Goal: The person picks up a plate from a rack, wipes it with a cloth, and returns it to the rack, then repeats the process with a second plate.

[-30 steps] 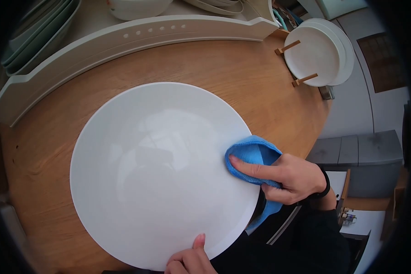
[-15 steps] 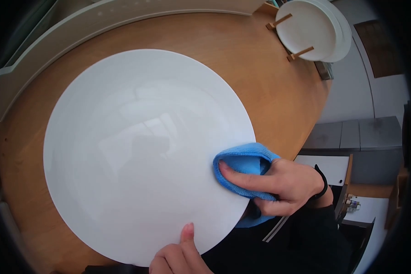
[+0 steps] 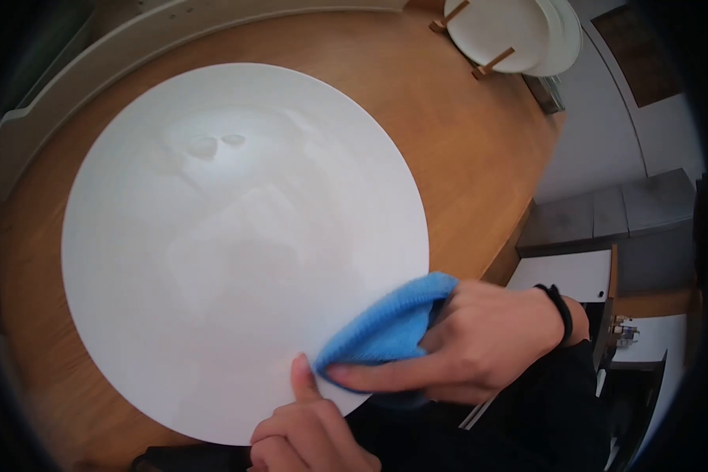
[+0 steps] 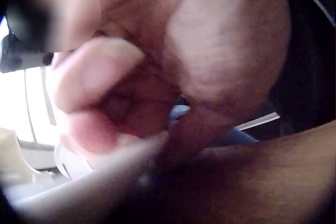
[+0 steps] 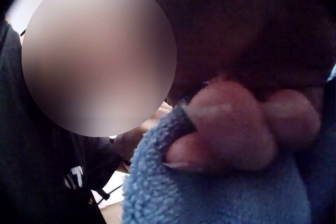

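Observation:
A large round white plate (image 3: 236, 252) fills the middle of the head view above the wooden table. At its near rim my left hand (image 3: 315, 433) grips the edge, thumb on the upper face; in the left wrist view the fingers (image 4: 97, 74) curl by the plate's rim. My right hand (image 3: 480, 338) holds a blue cloth (image 3: 389, 322) folded over the near-right rim, close to the left thumb. Fingertips bunched on the fuzzy cloth (image 5: 157, 182) show in the right wrist view. The plate hides its own underside.
White plates (image 3: 503, 35) stand in a wooden-pegged rack at the far right of the table (image 3: 464, 181). A cream shelf edge (image 3: 134, 47) curves along the back left. Grey cabinets (image 3: 606, 216) lie beyond the table's right edge.
My right hand has slid the cloth along the rim toward me and the left hand. The plate appears higher and further left as the head view shifts. The left hand keeps its grip.

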Tool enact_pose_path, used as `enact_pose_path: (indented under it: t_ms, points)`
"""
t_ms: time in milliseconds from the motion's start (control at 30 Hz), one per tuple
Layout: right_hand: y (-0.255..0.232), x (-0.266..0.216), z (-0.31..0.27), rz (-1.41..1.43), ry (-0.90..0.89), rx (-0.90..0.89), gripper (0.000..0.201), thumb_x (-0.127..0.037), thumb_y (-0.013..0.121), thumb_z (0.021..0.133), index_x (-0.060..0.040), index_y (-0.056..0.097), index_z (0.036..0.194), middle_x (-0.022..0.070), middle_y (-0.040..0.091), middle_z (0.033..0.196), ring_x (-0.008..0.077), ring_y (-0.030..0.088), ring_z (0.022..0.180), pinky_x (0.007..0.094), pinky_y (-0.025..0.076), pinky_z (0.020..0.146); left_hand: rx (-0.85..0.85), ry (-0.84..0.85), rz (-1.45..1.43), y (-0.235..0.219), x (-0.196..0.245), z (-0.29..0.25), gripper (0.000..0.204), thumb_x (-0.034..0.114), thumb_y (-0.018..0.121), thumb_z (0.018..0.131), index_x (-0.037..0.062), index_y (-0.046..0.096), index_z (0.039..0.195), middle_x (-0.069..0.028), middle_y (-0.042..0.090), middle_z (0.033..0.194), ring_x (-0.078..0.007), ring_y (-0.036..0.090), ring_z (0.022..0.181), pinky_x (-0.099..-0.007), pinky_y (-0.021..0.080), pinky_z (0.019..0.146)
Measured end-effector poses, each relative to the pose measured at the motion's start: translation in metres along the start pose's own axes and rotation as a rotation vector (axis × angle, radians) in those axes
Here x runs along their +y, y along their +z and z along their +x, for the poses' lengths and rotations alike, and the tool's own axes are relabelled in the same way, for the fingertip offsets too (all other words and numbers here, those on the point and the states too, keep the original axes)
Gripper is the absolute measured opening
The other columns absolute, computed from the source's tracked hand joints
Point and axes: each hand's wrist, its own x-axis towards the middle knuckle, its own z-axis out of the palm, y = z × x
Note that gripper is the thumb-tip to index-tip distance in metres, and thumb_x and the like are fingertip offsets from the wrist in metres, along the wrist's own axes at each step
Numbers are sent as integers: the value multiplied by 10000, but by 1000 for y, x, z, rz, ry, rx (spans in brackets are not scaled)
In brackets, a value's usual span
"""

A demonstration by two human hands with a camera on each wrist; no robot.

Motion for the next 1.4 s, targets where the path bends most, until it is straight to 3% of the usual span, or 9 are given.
enact_pose_path:
  t_ms: [100,133,233,500,767,900,967,1067,1400]
  points:
    - [-26,4,-4,-144,36,36,552,-150,667,898,-246,615,1440,-11,623,567,179,629,465,296,476,464,34,-278,-381,1,7,3,270,-80,613,845,-101,758,1071,-96,528,670,-179,428,589,-300,287,503]
    - [-35,8,-4,-219,81,90,519,-83,657,881,-257,672,1369,24,659,609,192,647,489,307,497,477,65,-11,222,13,3,-2,306,-49,595,855,-71,758,1113,-93,504,648,-185,424,587,-311,270,497]
    - [-71,23,4,-306,198,100,513,55,615,863,-256,757,1246,102,748,780,250,716,631,335,581,599,7,-156,-322,6,5,-6,329,-19,575,863,-65,753,1137,-95,517,665,-185,430,587,-314,264,493]
    - [-137,57,68,-384,108,169,352,135,599,809,-71,814,994,141,770,947,283,734,839,343,594,794,-20,109,110,3,-8,-7,340,11,557,863,-91,745,1127,-101,540,700,-182,441,583,-313,276,483]
    - [-141,77,124,-720,-140,829,339,46,547,782,-78,784,991,155,737,847,367,692,796,430,553,740,43,60,150,8,-10,-6,332,14,562,838,-97,755,1084,-105,543,687,-178,440,568,-310,282,475]
    - [-111,73,114,-206,-160,795,265,-1,554,810,-74,756,965,115,618,832,311,610,832,399,492,766,61,60,118,13,2,-6,347,10,563,809,-76,770,1074,-76,484,632,-173,432,553,-298,274,475]
    - [-110,73,98,-174,-151,706,240,-30,574,810,-75,758,957,109,598,839,295,594,831,389,481,765,-72,-28,16,27,45,-8,285,178,757,942,-101,702,937,-151,654,720,-246,610,557,-368,539,461]
    - [-105,87,83,-105,-176,549,202,-89,617,806,-77,762,946,107,569,863,278,570,845,370,463,770,52,116,59,4,-20,-3,360,-2,562,798,-69,773,1082,-65,443,613,-167,420,553,-292,270,478]
    - [-105,104,62,-52,-33,474,165,-229,768,801,-72,726,773,109,641,827,322,623,755,410,485,652,68,225,10,8,-27,11,386,-85,552,750,-114,757,1076,-115,607,707,-134,423,557,-242,296,490]
